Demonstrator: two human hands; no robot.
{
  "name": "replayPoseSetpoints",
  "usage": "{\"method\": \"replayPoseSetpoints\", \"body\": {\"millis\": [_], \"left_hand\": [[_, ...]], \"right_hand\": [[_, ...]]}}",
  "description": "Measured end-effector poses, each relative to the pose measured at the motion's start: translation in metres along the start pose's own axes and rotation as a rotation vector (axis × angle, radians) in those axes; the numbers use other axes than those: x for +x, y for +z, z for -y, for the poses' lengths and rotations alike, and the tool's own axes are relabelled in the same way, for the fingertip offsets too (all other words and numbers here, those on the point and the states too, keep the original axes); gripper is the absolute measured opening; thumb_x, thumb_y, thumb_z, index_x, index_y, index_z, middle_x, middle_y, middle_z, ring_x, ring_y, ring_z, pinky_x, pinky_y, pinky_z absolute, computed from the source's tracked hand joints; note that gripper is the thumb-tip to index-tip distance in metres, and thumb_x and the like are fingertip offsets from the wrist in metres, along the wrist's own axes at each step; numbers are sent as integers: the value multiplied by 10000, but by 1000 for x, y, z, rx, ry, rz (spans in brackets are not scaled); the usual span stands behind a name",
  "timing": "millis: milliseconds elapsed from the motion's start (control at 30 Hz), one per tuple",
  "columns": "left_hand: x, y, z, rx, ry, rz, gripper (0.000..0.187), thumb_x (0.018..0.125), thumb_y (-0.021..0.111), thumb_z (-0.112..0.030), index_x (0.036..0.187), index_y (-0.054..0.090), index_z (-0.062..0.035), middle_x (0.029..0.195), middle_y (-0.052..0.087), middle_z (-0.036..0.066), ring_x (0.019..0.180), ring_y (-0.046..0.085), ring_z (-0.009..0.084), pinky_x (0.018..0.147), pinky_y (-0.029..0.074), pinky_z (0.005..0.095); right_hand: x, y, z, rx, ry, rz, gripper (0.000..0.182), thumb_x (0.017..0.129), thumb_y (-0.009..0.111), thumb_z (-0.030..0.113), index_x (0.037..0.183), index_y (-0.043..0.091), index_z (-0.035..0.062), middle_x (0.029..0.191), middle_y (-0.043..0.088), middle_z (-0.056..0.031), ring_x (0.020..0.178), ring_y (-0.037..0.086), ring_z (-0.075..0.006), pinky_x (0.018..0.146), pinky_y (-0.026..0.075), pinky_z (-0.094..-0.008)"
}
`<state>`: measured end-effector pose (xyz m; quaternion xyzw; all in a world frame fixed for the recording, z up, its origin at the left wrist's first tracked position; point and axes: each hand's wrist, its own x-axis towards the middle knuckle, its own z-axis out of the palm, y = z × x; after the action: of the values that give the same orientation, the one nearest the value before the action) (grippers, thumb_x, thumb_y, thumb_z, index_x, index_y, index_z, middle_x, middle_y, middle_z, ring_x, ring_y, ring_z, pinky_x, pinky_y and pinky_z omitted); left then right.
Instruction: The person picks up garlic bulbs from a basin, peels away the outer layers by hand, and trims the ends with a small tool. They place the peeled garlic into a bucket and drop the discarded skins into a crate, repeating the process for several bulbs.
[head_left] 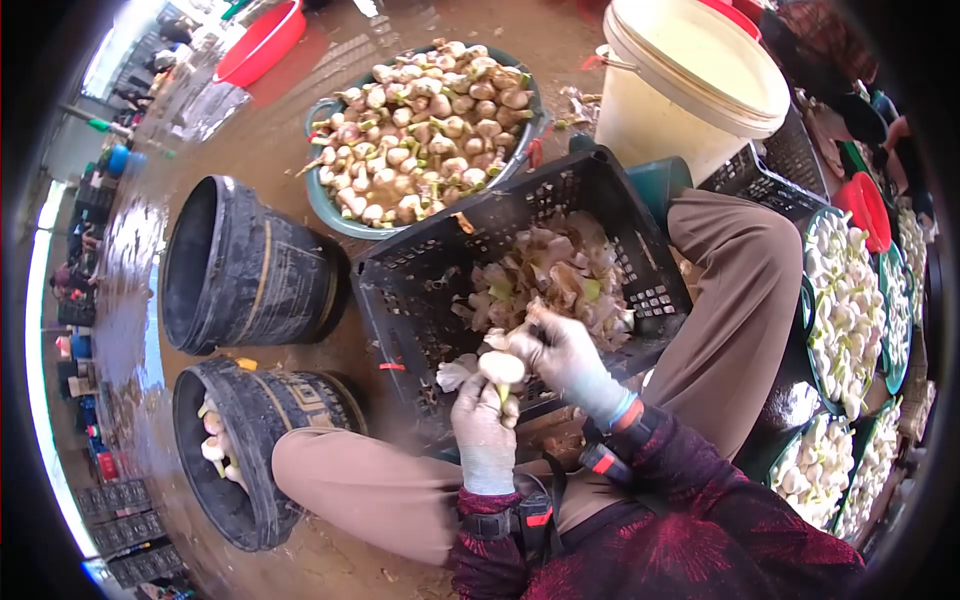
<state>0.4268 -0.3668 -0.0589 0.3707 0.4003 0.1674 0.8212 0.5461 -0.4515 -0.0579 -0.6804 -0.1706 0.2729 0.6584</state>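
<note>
My left hand [485, 430], in a pale glove, is closed around a white garlic bulb [502, 369] with its short green stem pointing down. Just right of the bulb, my right hand [568, 358], also gloved, has its fingers bent together; what is between them, if anything, I cannot make out. Both hands are over the near side of a black plastic crate [415, 325]. Inside the crate lies a heap of papery garlic skins [560, 265]. A loose pale piece of skin [457, 373] shows beside my left hand.
Beyond the crate stands a green tub [325, 205] heaped with unpeeled garlic. Two black buckets lie tipped at left, an upper bucket [250, 270] and a lower bucket [265, 400] with some bulbs. A large white bucket [655, 125] is at upper right. Basins of white garlic [840, 300] line the right.
</note>
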Motion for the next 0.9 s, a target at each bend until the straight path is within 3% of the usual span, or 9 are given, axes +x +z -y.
{"method": "replayPoseSetpoints", "body": {"millis": [133, 267, 333, 400, 500, 633, 700, 767, 900], "left_hand": [[-9, -2, -2, -302, -117, 93, 194, 976, 512, -82, 1141, 571, 0, 904, 612, 173, 601, 496, 111, 493, 394, 205], [12, -9, -52, -455, -155, -28, 211, 980, 501, -96, 1157, 574, -7, 888, 600, 116, 618, 500, 105, 507, 403, 201], [33, -14, -112, 441, 341, -43, 226, 950, 489, -35, 1154, 560, 33, 903, 610, 123, 643, 549, 125, 533, 479, 233], [92, -48, -190, -571, 185, 279, 260, 965, 480, -97, 1176, 518, 49, 986, 627, 166, 728, 618, 187, 588, 539, 267], [120, -19, -259, -495, 623, 134, 324, 991, 464, -175, 1200, 486, 72, 1087, 613, 194, 806, 637, 233, 650, 577, 313], [205, 21, -246, 81, 406, 99, 315, 905, 609, -134, 1171, 562, 26, 948, 655, 133, 747, 632, 175, 567, 500, 243], [258, 36, -230, 572, 243, 181, 261, 889, 613, -101, 1127, 596, 6, 885, 650, 76, 698, 611, 132, 542, 454, 225], [307, 45, -214, 980, 31, 216, 367, 839, 667, -85, 1175, 564, 21, 1011, 640, 86, 720, 630, 115, 568, 486, 209], [364, 73, -182, 1891, -152, 328, 586, 820, 666, -236, 1329, 460, -34, 1031, 590, 97, 871, 613, 246, 761, 501, 385]], "right_hand": [[11, -13, -15, 130, 378, -121, 240, 880, 686, 230, 874, 602, 5, 696, 604, -4, 618, 536, -86, 554, 446, -268], [12, -5, -26, 41, 231, -80, 235, 879, 687, 181, 968, 622, -27, 733, 600, 10, 686, 539, -48, 627, 450, -225], [10, -8, -23, 74, 270, -79, 233, 872, 679, 118, 1017, 619, -54, 796, 634, -11, 764, 557, -44, 706, 464, -221], [3, -14, -25, 149, 217, -13, 239, 853, 665, 59, 1054, 610, -59, 899, 678, -37, 851, 595, -76, 782, 480, -236], [3, -15, -15, -152, 92, -41, 297, 874, 653, 117, 1101, 586, -64, 953, 703, -127, 878, 638, -136, 804, 497, -282], [6, -13, -25, -37, 57, -105, 305, 909, 634, 166, 1115, 580, -52, 977, 689, -188, 933, 680, -288, 794, 513, -320], [10, -19, -13, -164, 141, -19, 367, 922, 584, 65, 1268, 511, -32, 1076, 684, -143, 1015, 646, -169, 876, 495, -293], [13, -20, -12, -181, 226, 13, 274, 913, 590, 76, 1164, 574, -33, 1043, 691, -152, 977, 675, -227, 849, 511, -306], [25, -23, 5, -225, 279, 74, 220, 894, 636, 152, 1049, 615, -2, 876, 668, -188, 839, 672, -349, 713, 528, -354]]}}
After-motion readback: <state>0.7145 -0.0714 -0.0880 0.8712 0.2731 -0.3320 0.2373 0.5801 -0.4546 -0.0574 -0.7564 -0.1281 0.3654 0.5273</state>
